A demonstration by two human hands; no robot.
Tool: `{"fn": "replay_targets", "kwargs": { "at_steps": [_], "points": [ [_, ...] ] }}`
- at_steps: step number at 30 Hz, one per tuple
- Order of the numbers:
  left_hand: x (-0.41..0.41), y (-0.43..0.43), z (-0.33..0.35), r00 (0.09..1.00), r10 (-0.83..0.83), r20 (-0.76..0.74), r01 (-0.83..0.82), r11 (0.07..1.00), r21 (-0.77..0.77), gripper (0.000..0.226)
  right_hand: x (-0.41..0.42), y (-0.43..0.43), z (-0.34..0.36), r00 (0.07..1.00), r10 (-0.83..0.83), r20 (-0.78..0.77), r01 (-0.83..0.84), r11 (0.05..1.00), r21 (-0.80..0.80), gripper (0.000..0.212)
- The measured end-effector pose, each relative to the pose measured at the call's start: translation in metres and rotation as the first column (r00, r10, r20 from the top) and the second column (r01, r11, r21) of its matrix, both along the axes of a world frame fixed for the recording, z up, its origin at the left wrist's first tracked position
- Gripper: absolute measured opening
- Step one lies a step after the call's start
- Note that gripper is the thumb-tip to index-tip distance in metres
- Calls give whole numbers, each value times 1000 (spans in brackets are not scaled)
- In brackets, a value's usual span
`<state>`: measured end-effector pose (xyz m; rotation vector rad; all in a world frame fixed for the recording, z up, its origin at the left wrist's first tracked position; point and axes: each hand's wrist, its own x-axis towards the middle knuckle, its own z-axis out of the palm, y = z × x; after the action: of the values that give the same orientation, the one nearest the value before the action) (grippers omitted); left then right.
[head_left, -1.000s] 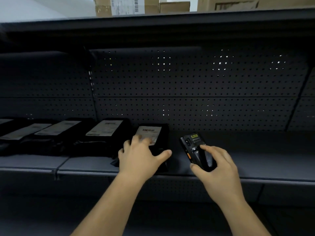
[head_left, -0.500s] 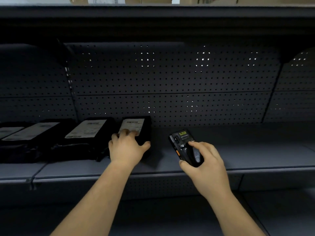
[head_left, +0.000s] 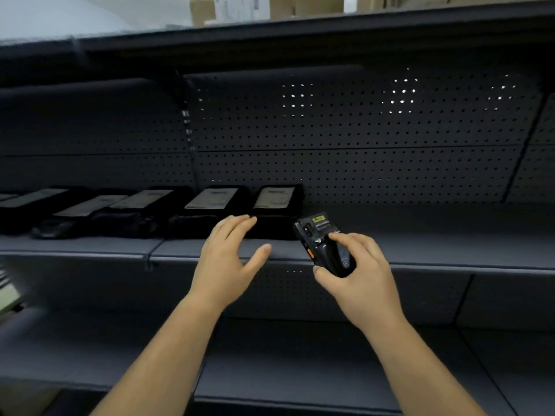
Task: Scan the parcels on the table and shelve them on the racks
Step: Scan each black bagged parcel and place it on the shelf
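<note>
Several black parcels with white labels lie in a row on the grey rack shelf (head_left: 435, 247). The rightmost parcel (head_left: 277, 202) rests flat by the perforated back panel. My left hand (head_left: 231, 259) hovers just in front of that parcel, fingers spread, holding nothing; its fingertips are at the parcel's front edge. My right hand (head_left: 357, 274) grips a black handheld scanner (head_left: 324, 244) with a small lit screen, right of the parcel and above the shelf edge.
Right of the last parcel the shelf surface is bare. A lower shelf (head_left: 300, 370) lies below my forearms. Cardboard boxes (head_left: 237, 7) stand on the top shelf. A blurred pale object (head_left: 7, 292) shows at the left edge.
My left hand has come off the rightmost parcel and drawn back toward me with fingers spread. The parcel stays on the shelf. The scanner stays in my right hand.
</note>
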<state>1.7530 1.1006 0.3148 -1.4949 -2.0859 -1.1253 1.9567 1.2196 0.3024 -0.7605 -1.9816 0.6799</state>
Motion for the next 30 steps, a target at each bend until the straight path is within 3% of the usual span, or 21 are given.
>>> {"fn": "replay_targets", "kwargs": {
  "at_steps": [7,19,24,30],
  "points": [
    [-39,-156,-24,999,35,-33,-35,999,15,59,-57,-128,-12,990,138,-4,-138,990,20,56],
    [-211,-471,-91,905,424,48,-422,906,-44,57,-286,-378,-73,874,484,50,-479,873,-92,56],
    [-286,-601,-108,762,638,114,-633,770,-80,57,-424,-483,-101,735,675,55,-672,737,-67,58],
    [-341,-768,-99,481,868,123,-853,496,-161,57,-570,-645,-96,464,881,89,-880,470,-66,60]
  ]
}}
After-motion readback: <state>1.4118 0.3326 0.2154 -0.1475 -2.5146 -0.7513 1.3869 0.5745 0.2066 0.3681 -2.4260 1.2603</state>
